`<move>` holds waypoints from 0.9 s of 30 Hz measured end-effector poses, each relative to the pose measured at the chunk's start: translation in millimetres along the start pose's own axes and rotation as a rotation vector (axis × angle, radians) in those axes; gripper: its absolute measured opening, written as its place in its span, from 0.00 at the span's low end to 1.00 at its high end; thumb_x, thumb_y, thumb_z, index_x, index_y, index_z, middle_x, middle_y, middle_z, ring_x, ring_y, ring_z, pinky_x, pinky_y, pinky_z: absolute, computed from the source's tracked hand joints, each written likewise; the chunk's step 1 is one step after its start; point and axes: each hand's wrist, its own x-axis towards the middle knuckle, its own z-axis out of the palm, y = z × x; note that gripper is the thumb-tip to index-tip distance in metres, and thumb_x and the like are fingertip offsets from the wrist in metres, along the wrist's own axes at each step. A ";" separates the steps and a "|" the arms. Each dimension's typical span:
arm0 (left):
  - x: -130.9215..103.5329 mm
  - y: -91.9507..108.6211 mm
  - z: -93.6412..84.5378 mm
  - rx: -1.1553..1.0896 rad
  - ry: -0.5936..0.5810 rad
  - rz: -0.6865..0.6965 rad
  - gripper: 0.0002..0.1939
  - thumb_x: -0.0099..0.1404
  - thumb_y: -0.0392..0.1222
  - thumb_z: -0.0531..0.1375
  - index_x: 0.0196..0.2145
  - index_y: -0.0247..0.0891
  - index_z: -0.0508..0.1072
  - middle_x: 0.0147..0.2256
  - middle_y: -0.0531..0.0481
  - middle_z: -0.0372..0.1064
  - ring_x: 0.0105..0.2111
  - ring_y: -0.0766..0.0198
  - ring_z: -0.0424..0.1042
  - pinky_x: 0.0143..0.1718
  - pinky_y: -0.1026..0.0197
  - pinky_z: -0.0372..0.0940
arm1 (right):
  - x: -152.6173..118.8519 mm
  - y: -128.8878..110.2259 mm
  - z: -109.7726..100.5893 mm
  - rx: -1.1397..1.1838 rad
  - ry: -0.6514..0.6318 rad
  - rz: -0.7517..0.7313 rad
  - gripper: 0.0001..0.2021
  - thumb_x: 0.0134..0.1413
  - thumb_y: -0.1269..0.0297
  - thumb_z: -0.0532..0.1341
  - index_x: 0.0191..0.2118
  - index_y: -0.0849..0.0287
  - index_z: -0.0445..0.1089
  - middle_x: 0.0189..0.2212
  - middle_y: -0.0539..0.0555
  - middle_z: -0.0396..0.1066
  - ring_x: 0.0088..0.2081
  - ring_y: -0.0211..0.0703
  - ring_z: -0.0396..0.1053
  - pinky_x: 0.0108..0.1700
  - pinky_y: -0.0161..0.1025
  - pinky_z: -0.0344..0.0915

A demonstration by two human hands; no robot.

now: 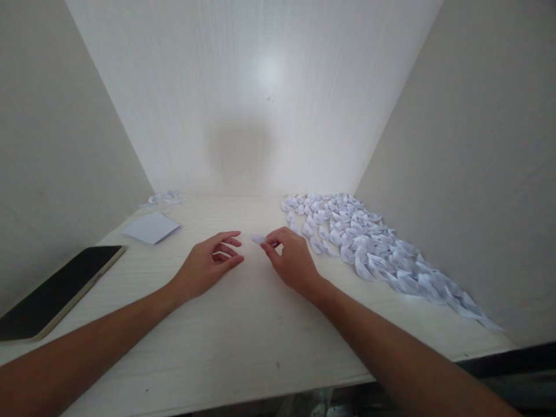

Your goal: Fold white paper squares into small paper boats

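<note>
Between the thumb and fingers of my right hand (290,255) is a small folded piece of white paper (257,238), its pale tip pointing left. My left hand (214,262) is just to the left of it, fingers curved and apart, holding nothing. A narrow gap separates its fingertips from the paper. Right of my right hand spreads a large heap of folded paper pieces (369,243), white and curled, similar in look to the held one. A stack of flat white paper (152,227) lies to the left, beyond my left hand.
A dark-screened phone or tablet (61,289) lies at the left edge of the white table (226,347). Thin paper scraps (165,198) sit in the back left corner. Pale panels enclose the left, back (252,87) and right sides.
</note>
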 end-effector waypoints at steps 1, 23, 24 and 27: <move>0.8 -0.7 0.4 0.024 -0.002 0.016 0.28 0.59 0.50 0.69 0.55 0.37 0.73 0.45 0.42 0.76 0.34 0.62 0.77 0.36 0.56 0.76 | -5.7 2.2 -6.6 -0.097 0.045 0.025 0.04 0.61 0.70 0.64 0.33 0.60 0.74 0.36 0.56 0.74 0.37 0.43 0.70 0.43 0.41 0.66; 2.5 13.2 -8.9 0.320 -0.070 0.295 0.12 0.63 0.39 0.61 0.42 0.35 0.80 0.33 0.46 0.78 0.28 0.63 0.73 0.35 0.59 0.69 | -70.7 -1.6 -45.7 -0.813 0.147 0.137 0.18 0.62 0.54 0.62 0.50 0.62 0.74 0.47 0.64 0.72 0.49 0.58 0.69 0.50 0.50 0.61; -1.4 19.6 -14.3 0.337 -0.069 0.310 0.11 0.63 0.39 0.61 0.42 0.35 0.80 0.33 0.46 0.78 0.29 0.63 0.73 0.37 0.58 0.69 | -88.3 -6.2 -55.8 -0.793 0.158 0.104 0.18 0.63 0.54 0.62 0.49 0.62 0.73 0.45 0.64 0.72 0.48 0.57 0.70 0.49 0.50 0.63; -27.1 36.8 -36.2 0.445 -0.025 0.387 0.10 0.66 0.41 0.60 0.41 0.37 0.79 0.35 0.46 0.78 0.33 0.60 0.74 0.40 0.57 0.68 | -154.3 -24.8 -95.7 -0.715 0.294 -0.004 0.15 0.65 0.53 0.59 0.41 0.60 0.73 0.36 0.61 0.73 0.39 0.54 0.72 0.42 0.48 0.68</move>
